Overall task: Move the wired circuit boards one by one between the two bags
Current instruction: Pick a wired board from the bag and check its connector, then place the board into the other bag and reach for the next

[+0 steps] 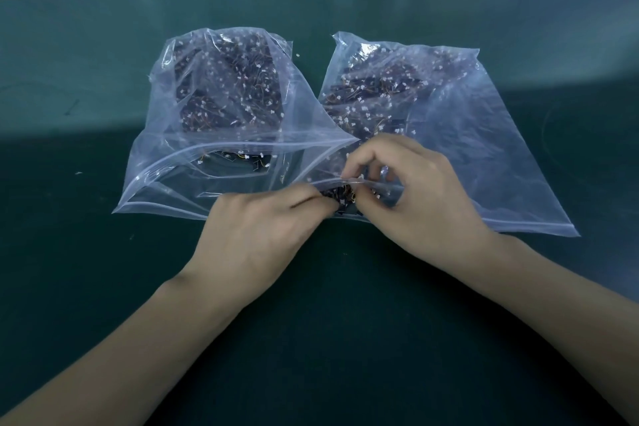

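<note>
Two clear zip bags side by side on green table (103, 270), both w/ many wired circuit boards inside. Left bag (221, 107) mouth gaping open toward person. Right bag (460, 135) mouth at near edge, overlapping left bag corner. Left hand (256, 228) and right hand (411, 183) close together at right bag mouth, fingers curled, both pinching small dark board cluster (342, 195) w/ wires. Exact no. of boards held: cannot tell.
</note>
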